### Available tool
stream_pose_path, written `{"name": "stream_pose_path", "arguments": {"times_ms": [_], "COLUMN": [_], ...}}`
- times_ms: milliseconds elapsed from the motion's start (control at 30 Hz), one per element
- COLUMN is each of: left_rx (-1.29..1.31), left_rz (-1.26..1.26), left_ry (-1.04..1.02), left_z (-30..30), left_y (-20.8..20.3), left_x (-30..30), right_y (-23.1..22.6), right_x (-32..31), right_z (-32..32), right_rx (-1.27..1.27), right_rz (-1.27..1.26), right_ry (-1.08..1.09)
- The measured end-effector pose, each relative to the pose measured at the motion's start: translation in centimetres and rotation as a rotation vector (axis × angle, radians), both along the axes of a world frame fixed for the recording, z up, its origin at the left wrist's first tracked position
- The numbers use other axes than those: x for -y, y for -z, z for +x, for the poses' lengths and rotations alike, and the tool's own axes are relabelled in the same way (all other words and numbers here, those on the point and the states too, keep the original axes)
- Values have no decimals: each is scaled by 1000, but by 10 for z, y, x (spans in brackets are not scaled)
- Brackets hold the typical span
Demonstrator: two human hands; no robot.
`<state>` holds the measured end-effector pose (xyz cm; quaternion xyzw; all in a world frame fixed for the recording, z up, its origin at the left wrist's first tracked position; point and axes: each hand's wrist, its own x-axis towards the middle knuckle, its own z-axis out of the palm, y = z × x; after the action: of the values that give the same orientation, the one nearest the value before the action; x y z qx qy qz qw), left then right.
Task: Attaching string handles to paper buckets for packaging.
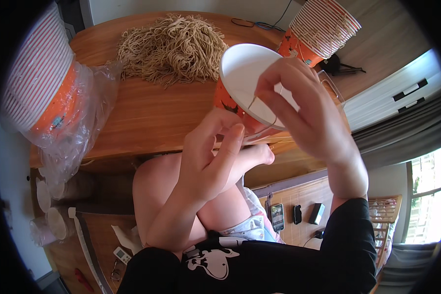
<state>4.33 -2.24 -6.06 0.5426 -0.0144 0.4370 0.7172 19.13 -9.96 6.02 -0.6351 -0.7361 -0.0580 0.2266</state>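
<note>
An orange paper bucket (247, 68) with a white inside and dark printed shapes is tilted in front of me at the table's near edge, its mouth toward me. My right hand (306, 110) is over the bucket's right rim, thumb and forefinger pinching a thin beige cord (253, 101). A length of this cord also curves below the rim toward my left hand (206, 157). There the left thumb and forefinger are pinched together against the bucket's near side, at the cord; the exact grip is partly hidden by the fingers.
A pile of beige cords (174, 49) lies on the wooden table (157, 110). Stacked buckets in clear plastic (90, 105) stand at left; another stack (323, 32), draped with cords, is at far right. A phone (277, 218) and small dark items lie on a lower surface beside my bare legs.
</note>
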Motion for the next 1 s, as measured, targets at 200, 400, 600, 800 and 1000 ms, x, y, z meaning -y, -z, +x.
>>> {"name": "stream_pose_path", "arguments": {"times_ms": [200, 400, 600, 800, 1000], "left_rx": [111, -72, -45, -133, -230], "left_rz": [-352, -305, -198, 204, 40], "left_ry": [338, 242, 177, -105, -56], "left_z": [-2, -2, -6, -8, -15], "left_y": [9, 4, 10, 11, 13], "left_x": [1, -2, -4, -10, -4], "right_y": [32, 88, 121, 130, 125], "right_x": [26, 43, 31, 36, 46], "right_z": [-38, -39, -51, -52, -66], "right_rx": [247, 234, 230, 44, -68], "right_rz": [172, 448, 610, 678, 661], "right_ry": [95, 249, 579, 557, 542]}}
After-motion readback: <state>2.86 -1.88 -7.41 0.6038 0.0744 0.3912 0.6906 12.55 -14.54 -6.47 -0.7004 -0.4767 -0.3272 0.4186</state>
